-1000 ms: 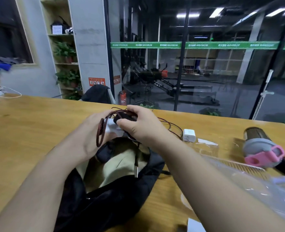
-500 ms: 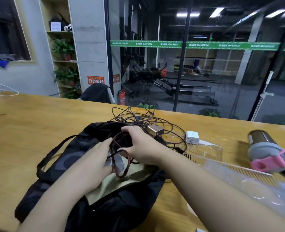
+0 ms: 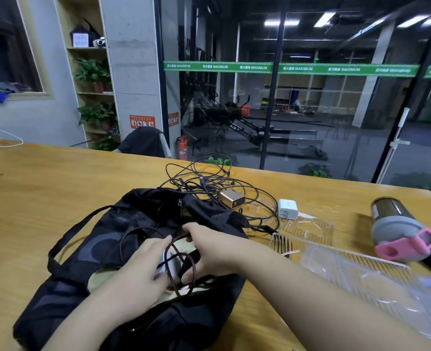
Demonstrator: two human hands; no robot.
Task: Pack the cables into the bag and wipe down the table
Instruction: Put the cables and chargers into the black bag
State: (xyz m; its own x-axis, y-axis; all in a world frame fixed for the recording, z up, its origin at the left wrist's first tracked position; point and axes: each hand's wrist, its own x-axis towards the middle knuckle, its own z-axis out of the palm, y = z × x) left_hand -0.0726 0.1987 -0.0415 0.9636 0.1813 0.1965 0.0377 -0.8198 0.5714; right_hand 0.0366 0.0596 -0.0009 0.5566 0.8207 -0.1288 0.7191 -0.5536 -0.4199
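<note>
both hands are down at the open mouth of the black bag [image 3: 102, 252]. i see my left hand [image 3: 143, 268] lying over a white charger block [image 3: 170, 268], with its fingers bent around the block and the braided cable loop [image 3: 184, 269] next to it. my right hand [image 3: 213, 252] is on the other side of that loop, and its fingers curl around the dark red-brown cable and hold it just over the tan inside of the bag. the loop sits between the two hands, partly in the bag opening.

the bag lies flat on the wooden table [image 3: 32, 193], with a thin strap [image 3: 64, 239] lying out to the left. behind the bag there is a messy pile of dark cables [image 3: 204, 178] on the table, touching the far edge of the bag. a gold charger [image 3: 232, 198] sits in that pile. a white plug [image 3: 288, 208] stands just beside it to the right, apart from the bag.

to the right of my arm lies a clear plastic tray [image 3: 361, 272], and a black comb [image 3: 282, 243] pokes out at its near corner. further right, a bottle with a pink and grey lid [image 3: 396, 229] lies on its side on the table. a white cord [image 3: 4, 138] lies at the far left edge of the table.
</note>
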